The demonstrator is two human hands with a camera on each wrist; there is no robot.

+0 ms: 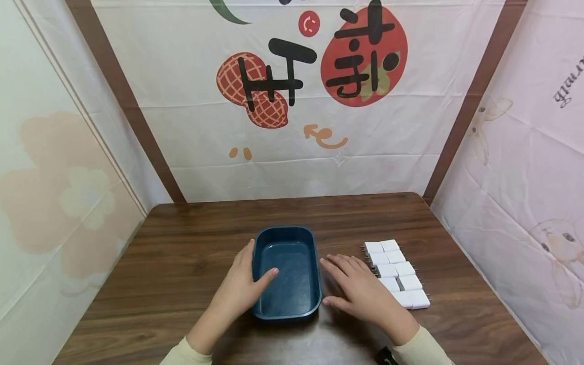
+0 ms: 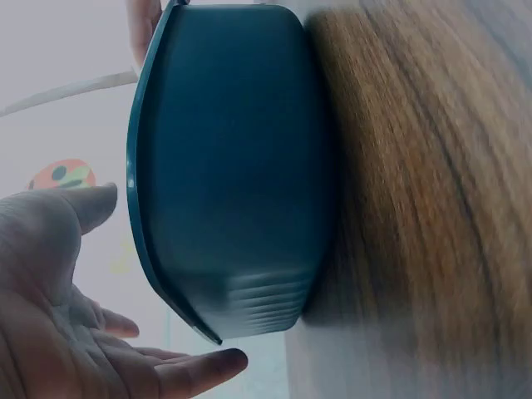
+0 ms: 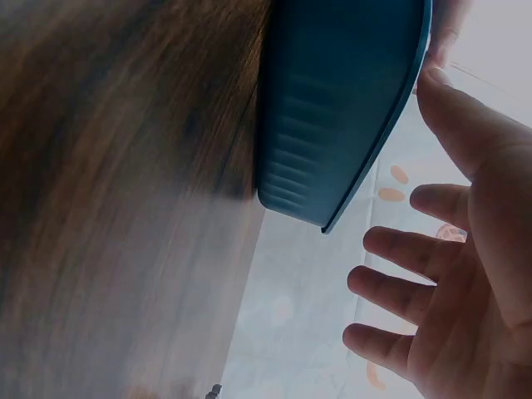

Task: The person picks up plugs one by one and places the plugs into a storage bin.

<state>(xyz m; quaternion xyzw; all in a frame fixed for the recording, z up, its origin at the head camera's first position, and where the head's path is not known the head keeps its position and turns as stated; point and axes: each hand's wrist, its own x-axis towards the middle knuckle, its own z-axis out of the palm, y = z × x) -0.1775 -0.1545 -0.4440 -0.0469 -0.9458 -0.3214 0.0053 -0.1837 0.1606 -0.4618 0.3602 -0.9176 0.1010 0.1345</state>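
Note:
A dark blue rectangular tub (image 1: pixel 289 279) with rounded corners and nothing inside stands on the table in the head view. My left hand (image 1: pixel 242 286) is at its left side, fingers along the outer wall and thumb reaching over the rim. In the left wrist view that thumb stands apart from the tub's wall (image 2: pixel 233 166), and the fingers are near its far end. On the right side, my right hand (image 1: pixel 362 291) has its fingers extended and spread, fingertips close to the rim. Neither hand grips anything.
White blocks with thin metal prongs (image 1: pixel 397 271), like plug adapters, lie in two columns right of my right hand, which partly hides them. A small black object (image 1: pixel 386 356) shows by the right sleeve. Printed cloth (image 1: pixel 292 177) hangs behind the brown wooden table (image 1: pixel 182 263) and along both sides.

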